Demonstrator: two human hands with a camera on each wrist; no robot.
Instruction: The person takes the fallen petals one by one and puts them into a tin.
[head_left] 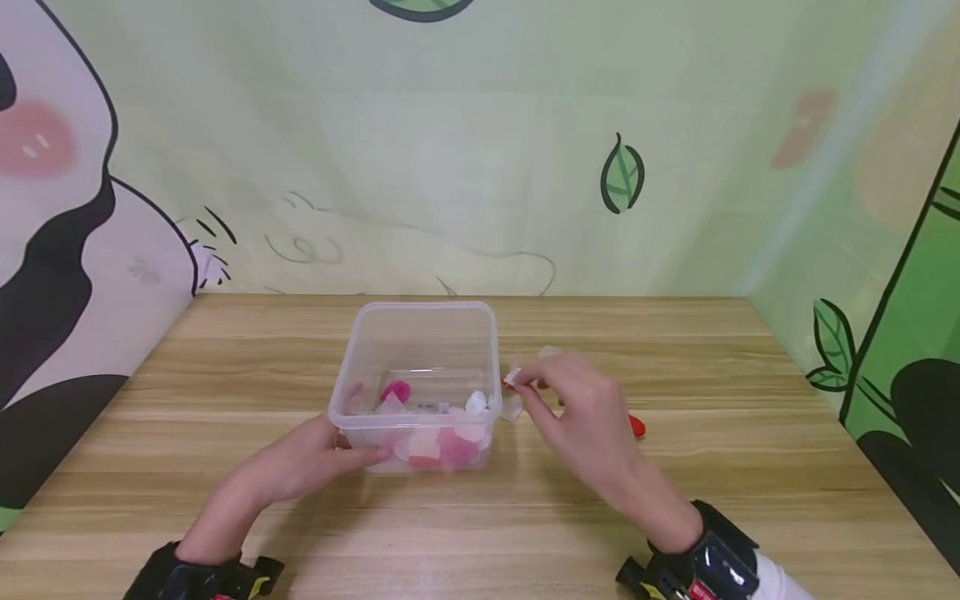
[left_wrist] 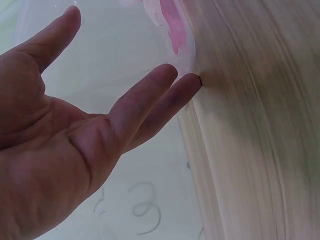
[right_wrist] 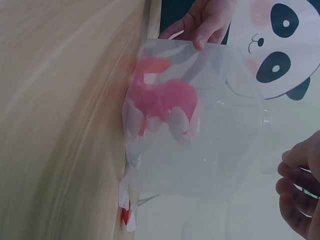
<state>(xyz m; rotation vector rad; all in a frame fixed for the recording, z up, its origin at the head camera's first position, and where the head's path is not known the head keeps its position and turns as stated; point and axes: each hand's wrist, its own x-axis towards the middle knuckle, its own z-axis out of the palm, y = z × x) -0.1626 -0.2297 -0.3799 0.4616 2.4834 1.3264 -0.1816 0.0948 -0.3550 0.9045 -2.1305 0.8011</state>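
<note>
A clear plastic box [head_left: 420,310] stands on the wooden table, with pink and white petal-like pieces [head_left: 456,448] and a dark pink fluffy ball [head_left: 396,390] inside. My left hand [head_left: 300,462] touches its near left corner, thumb on the front wall and other fingers along the left side. In the left wrist view, that hand's fingers [left_wrist: 145,102] look straight and spread. Right of the box, my right hand [head_left: 581,408] pinches a small white petal-like piece [head_left: 513,375] between thumb and forefinger. The right wrist view shows these fingertips [right_wrist: 286,167] beyond rim level; the piece is barely distinguishable there.
More white pieces [head_left: 512,408] lie on the table beside the box, close to a small red scrap [right_wrist: 125,215]. A red object [head_left: 637,426] is partly hidden behind my right hand. A printed backdrop [head_left: 480,208] rises at the table's [head_left: 247,333] far edge.
</note>
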